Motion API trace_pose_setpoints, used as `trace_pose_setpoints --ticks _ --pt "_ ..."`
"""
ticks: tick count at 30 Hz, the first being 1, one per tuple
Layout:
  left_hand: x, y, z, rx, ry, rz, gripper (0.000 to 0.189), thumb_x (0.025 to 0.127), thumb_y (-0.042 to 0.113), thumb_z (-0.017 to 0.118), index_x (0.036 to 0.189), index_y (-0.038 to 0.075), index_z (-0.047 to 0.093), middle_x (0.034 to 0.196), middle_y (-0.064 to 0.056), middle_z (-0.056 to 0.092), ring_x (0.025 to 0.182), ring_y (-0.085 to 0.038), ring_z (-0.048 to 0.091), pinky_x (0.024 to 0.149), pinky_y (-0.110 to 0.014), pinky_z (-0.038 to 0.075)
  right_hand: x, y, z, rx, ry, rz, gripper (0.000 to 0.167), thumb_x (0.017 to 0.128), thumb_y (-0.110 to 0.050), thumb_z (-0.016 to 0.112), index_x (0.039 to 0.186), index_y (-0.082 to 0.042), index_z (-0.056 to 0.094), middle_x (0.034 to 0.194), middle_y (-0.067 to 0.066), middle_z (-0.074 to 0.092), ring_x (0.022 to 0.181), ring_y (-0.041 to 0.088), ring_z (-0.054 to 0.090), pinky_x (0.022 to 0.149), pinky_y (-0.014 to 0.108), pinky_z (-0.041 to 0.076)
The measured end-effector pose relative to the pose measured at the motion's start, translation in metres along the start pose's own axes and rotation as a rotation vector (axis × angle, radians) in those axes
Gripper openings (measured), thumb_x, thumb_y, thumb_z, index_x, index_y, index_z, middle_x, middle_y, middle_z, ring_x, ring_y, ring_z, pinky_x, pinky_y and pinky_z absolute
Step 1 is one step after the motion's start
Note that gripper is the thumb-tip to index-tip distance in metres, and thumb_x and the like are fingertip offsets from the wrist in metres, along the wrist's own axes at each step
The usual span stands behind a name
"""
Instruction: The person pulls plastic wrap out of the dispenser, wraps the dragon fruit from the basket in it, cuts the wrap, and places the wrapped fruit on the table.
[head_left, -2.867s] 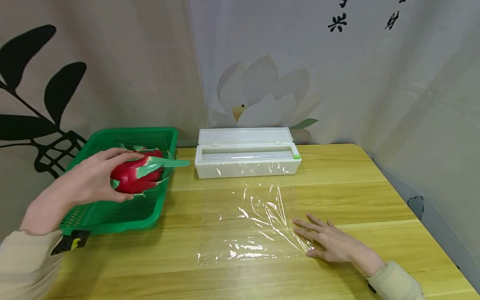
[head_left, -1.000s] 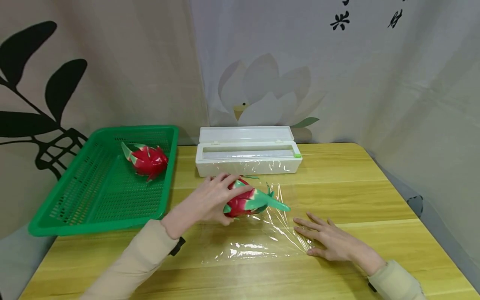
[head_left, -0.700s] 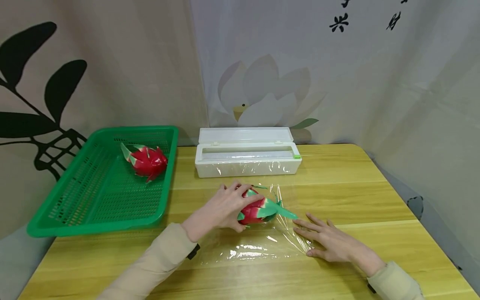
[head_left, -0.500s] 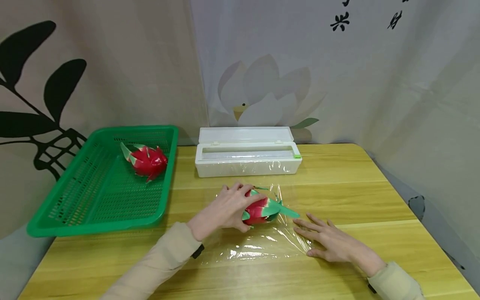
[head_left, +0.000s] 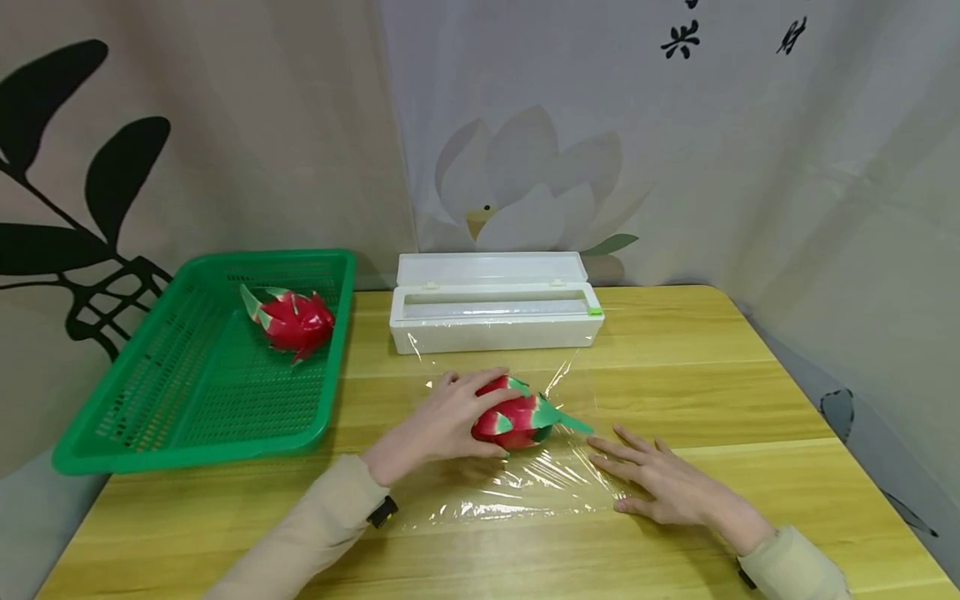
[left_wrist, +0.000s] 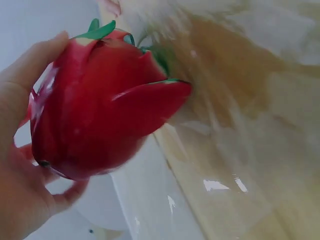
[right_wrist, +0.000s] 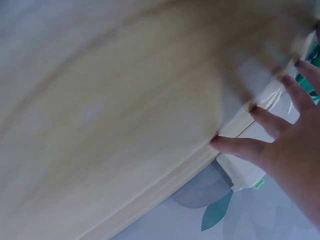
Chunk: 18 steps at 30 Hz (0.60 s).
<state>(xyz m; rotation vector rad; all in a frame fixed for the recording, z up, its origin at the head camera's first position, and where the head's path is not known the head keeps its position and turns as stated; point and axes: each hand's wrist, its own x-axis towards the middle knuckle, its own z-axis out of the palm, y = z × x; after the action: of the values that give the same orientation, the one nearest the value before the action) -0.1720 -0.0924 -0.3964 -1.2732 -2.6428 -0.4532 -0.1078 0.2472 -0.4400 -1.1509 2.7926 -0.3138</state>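
Note:
My left hand (head_left: 450,421) grips a red dragon fruit (head_left: 513,429) with green-tipped scales from its left side, thumb on the near side. The fruit is over the middle of a sheet of clear plastic wrap (head_left: 517,507), its long green tip pointing right. In the left wrist view the fruit (left_wrist: 100,110) fills the grasp, with fingers curled round it. My right hand (head_left: 663,487) lies palm down with fingers spread, touching the wrap's near right corner. Its fingers (right_wrist: 240,146) rest on the wood in the right wrist view.
A white cling wrap box (head_left: 495,337) stands behind with its lid up, the sheet running out from it. To the left is a green basket (head_left: 180,460) with another dragon fruit (head_left: 300,323) inside. A printed curtain (head_left: 300,150) hangs behind the wooden table (head_left: 697,375).
My left hand has carried the dragon fruit right, from over the basket to the wrap, then slightly back left. The wrap's creases have shifted. My right hand has stayed put.

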Motion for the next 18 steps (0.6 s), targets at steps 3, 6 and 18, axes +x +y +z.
trace_pose_setpoints --ticks 3,6,18 --pt "-0.009 -0.005 0.001 -0.06 0.053 0.013 0.07 0.073 0.041 0.081 0.132 0.017 0.055 0.144 -0.014 0.046 0.126 -0.032 0.052 0.095 -0.047 0.051 -0.003 0.003 -0.001 0.008 0.008 -0.012 0.061 0.09 -0.044 0.059 0.143 -0.019 0.043 0.153 0.004 0.037 0.135 0.047 0.033 0.087 0.077 0.036" --pt "-0.022 -0.009 -0.001 -0.122 0.062 -0.002 0.065 0.076 0.031 0.08 0.133 0.015 0.054 0.147 -0.012 0.043 0.131 -0.035 0.047 0.095 -0.046 0.052 -0.009 0.009 -0.002 0.055 0.017 -0.025 0.062 0.089 -0.043 0.06 0.144 -0.019 0.043 0.153 0.003 0.037 0.144 0.034 0.026 0.092 0.075 0.034" --pt "-0.078 -0.017 -0.013 -0.258 0.133 -0.11 0.047 0.081 0.015 0.074 0.126 0.009 0.059 0.137 -0.013 0.053 0.122 -0.031 0.056 0.095 -0.043 0.052 -0.005 0.024 -0.019 0.175 0.122 -0.064 0.04 0.087 -0.021 0.067 0.126 -0.012 0.062 0.129 0.008 0.062 0.116 0.029 0.061 0.096 0.034 0.052"
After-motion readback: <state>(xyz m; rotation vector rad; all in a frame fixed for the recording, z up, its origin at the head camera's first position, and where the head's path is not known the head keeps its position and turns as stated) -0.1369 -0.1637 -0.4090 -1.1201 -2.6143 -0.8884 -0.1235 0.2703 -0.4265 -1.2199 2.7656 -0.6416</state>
